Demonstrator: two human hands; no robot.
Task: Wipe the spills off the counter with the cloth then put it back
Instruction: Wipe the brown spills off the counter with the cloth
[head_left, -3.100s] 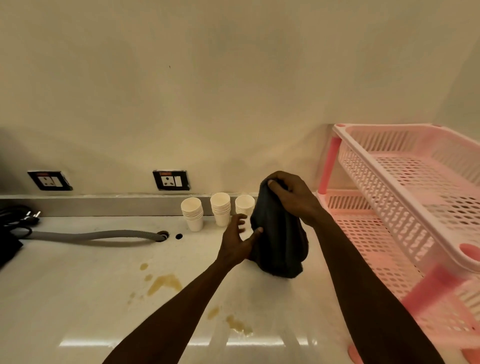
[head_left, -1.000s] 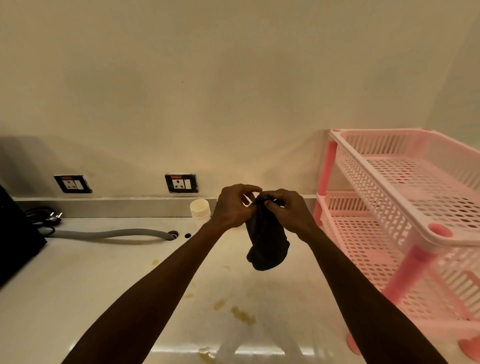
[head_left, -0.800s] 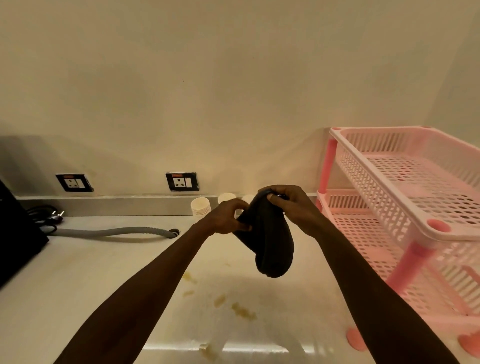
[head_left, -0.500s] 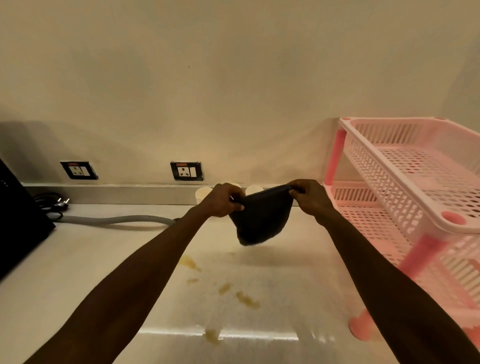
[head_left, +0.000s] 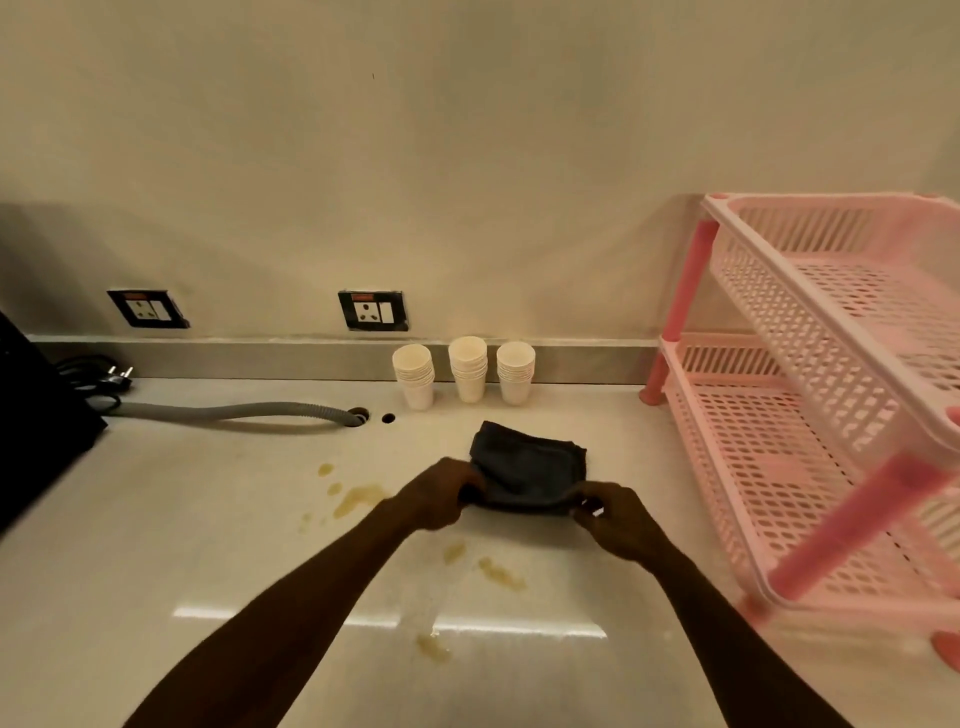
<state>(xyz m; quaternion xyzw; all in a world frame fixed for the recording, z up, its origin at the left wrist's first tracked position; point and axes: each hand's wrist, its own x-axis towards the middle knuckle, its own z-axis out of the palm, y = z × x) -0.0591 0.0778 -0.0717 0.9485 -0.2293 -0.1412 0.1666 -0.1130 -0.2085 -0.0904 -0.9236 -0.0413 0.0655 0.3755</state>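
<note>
A dark grey cloth (head_left: 527, 470) lies folded on the pale counter (head_left: 208, 519), in front of the paper cups. My left hand (head_left: 441, 496) pinches its near left corner and my right hand (head_left: 615, 519) pinches its near right corner. Yellowish spills mark the counter: one patch (head_left: 358, 499) left of my left hand, smaller ones (head_left: 498, 571) between my forearms, and another (head_left: 434, 647) close to the front.
Three stacks of white paper cups (head_left: 467, 371) stand at the back wall. A pink two-tier plastic rack (head_left: 810, 415) fills the right side. A grey hose (head_left: 234, 410) runs into a counter hole, with a black appliance (head_left: 31, 431) and plug at far left.
Both hands have come down from holding the cloth stretched in the air. The cloth now rests on the counter, still gripped at its near corners.
</note>
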